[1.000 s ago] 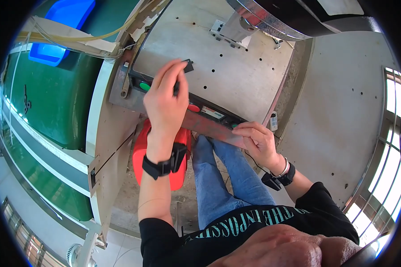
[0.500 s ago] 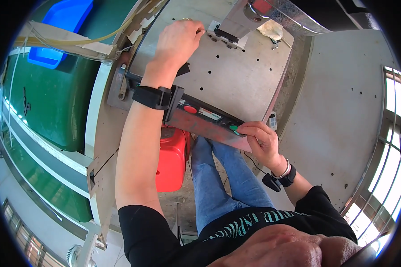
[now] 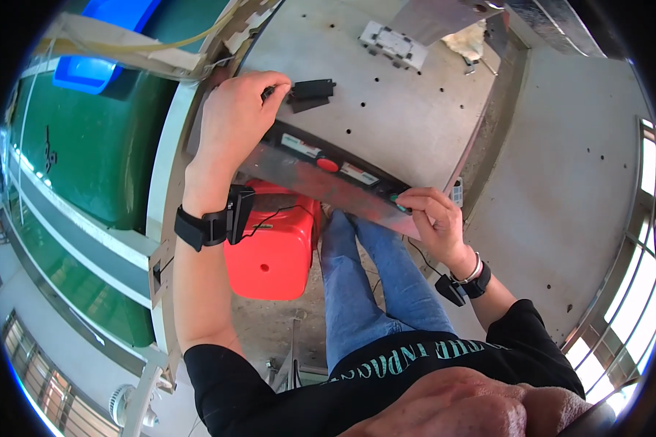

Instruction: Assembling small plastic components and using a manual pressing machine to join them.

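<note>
My left hand (image 3: 240, 116) is at the left front of the metal work table, its thumb and fingers closed on a small dark part that mostly hides behind them. Just right of the fingertips, flat black plastic pieces (image 3: 313, 90) lie on the plate, overlapping. At the table's front edge, the bent fingers of my right hand (image 3: 436, 218) rest on a green button (image 3: 399, 202) of the black control panel (image 3: 277, 135). A pale metal fixture (image 3: 393, 45) sits farther back, with no black piece on it, below the machine's metal head (image 3: 444, 18).
Between the hands, a red button (image 3: 328, 165) sits on the panel. A red plastic stool (image 3: 266, 255) stands below the table. To the left are a green surface (image 3: 87, 160) and a blue tray (image 3: 87, 73). A crumpled cloth (image 3: 465, 42) lies at the back right.
My left hand has come back from beside the fixture toward the left front, by the black pieces. The machine's head has risen off the fixture. My right hand stays at the green button.
</note>
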A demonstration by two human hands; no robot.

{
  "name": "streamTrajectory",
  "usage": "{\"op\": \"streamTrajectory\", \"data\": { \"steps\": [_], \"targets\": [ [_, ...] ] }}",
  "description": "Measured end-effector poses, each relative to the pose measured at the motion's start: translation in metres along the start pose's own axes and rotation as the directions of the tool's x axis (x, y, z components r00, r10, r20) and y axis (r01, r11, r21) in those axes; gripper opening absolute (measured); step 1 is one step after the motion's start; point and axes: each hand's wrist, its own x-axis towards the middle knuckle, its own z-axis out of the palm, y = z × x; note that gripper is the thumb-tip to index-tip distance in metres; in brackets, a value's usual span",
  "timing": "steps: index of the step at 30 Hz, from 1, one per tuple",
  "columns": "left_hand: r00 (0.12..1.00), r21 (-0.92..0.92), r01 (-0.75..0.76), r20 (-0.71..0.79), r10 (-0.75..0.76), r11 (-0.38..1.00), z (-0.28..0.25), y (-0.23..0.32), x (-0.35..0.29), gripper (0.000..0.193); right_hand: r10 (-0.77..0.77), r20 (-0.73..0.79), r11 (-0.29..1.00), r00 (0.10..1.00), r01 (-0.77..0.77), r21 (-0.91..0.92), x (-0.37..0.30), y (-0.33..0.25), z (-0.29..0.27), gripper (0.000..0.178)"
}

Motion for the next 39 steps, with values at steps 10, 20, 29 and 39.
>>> {"op": "streamTrajectory", "data": {
  "steps": [10, 20, 29, 39],
  "targets": [
    [0.906, -0.887, 0.419, 0.392, -0.162, 0.193, 0.000, 0.042, -0.064, 0.055, -0.079, 0.009, 0.997, 0.997, 0.079, 0.020, 0.038, -0.028, 0.008, 0.027],
    [0.832, -0.827, 0.536, 0.551, -0.059, -0.171, 0.004, 0.063, -0.066, 0.051, -0.522, 0.227, 0.818, 0.823, 0.558, -0.141, 0.133, -0.058, -0.003, 0.040],
    [0.619, -0.593, 0.745, 0.785, 0.014, 0.306, -0.020, 0.045, -0.044, 0.048, -0.532, 0.363, 0.805, 0.765, 0.590, -0.064, 0.136, -0.048, -0.022, 0.039],
    [0.852, -0.786, 0.171, -0.185, -0.490, 0.594, -0.071, 0.051, -0.030, 0.033, -0.390, -0.340, 0.853, 0.856, 0.198, -0.482, 0.167, 0.051, -0.010, 0.030]
  ]
}}
